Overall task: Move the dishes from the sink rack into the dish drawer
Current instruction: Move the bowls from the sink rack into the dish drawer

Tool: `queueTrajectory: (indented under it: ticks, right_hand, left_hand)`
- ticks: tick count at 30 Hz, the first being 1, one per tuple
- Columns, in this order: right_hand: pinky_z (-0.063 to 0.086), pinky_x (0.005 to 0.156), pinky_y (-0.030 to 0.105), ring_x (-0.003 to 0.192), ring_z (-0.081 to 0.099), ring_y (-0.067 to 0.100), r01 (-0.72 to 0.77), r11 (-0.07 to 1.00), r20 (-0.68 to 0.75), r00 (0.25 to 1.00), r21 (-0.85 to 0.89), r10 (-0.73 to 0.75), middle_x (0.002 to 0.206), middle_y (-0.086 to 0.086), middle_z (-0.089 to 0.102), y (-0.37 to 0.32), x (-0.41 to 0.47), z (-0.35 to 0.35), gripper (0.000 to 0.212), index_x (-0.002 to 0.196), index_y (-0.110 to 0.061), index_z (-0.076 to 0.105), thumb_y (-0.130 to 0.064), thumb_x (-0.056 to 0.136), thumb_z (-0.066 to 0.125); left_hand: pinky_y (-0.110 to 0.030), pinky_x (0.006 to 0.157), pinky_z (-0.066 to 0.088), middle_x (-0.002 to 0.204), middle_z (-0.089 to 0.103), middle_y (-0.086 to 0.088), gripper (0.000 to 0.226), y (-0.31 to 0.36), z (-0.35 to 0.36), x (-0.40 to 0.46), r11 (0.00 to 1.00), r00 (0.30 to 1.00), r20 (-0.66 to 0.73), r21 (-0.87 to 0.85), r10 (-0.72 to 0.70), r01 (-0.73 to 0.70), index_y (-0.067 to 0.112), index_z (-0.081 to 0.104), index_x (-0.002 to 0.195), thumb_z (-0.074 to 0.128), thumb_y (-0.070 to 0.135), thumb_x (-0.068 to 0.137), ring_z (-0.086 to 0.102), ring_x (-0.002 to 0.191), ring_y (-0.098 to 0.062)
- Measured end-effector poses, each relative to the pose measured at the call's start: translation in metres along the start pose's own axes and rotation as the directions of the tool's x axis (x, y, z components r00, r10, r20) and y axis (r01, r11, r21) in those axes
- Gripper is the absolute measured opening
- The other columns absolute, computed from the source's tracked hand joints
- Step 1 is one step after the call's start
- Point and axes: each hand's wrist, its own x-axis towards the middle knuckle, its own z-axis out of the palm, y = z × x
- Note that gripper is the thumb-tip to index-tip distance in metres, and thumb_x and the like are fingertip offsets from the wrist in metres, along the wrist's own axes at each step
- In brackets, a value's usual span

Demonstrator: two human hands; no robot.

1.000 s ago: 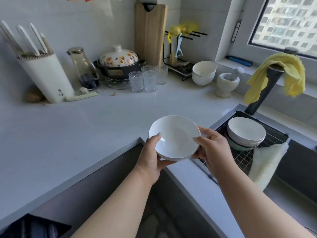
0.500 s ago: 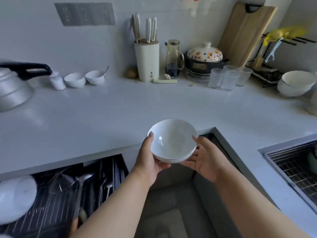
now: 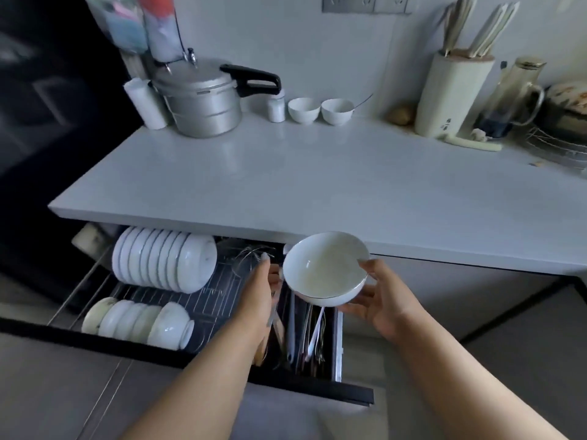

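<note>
White bowl (image 3: pixel 325 269) sits up in the air over the open dish drawer (image 3: pixel 203 354), just under the countertop (image 3: pixel 317 185) edge. Right hand (image 3: pixel 379 300) cups it from below, fingers curled round the base. Left hand (image 3: pixel 259 295) is beside the rim with fingers fairly straight — can't tell if it's actually touching. Rows of bowls (image 3: pixel 162 258) already stand in the drawer rack.

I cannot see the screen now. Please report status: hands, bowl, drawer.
Right hand holds bowl from below; left hand open beside it. Bowl above open drawer, over utensils. Bowl rows at left; rack free between.
</note>
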Motion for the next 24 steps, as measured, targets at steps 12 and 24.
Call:
queueTrajectory:
  ticks: [12, 24]
  right_hand:
    - [0.059, 0.07, 0.044, 0.096, 0.065, 0.036, -0.072, 0.916, 0.051, 0.994, -0.395, 0.101, 0.111, 0.02, 0.06, 0.102, 0.055, 0.138, 0.019, 0.103, -0.013, 0.056, -0.026, 0.089, 0.061]
    - [0.061, 0.072, 0.043, 0.1, 0.059, 0.026, -0.153, 0.596, -0.097, 0.987, -0.789, 0.125, 0.114, 0.008, 0.055, 0.187, 0.128, 0.213, 0.066, 0.128, -0.014, 0.043, -0.037, 0.075, 0.075]
  left_hand:
    - [-0.043, 0.119, 0.011, 0.152, 0.034, -0.013, 0.056, -0.047, -0.209, 0.055, 0.634, 0.916, -0.273, 0.773, 0.293, 0.028, 0.01, 0.045, 0.139, 0.03, 0.047, 0.099, 0.017, 0.145, -0.028]
    - [-0.043, 0.12, -0.009, 0.163, -0.007, -0.006, 0.068, -0.062, -0.263, 0.1, 0.172, 0.964, -0.083, 0.984, 0.253, 0.04, 0.013, 0.004, 0.155, 0.02, 0.048, 0.098, -0.016, 0.148, -0.018]
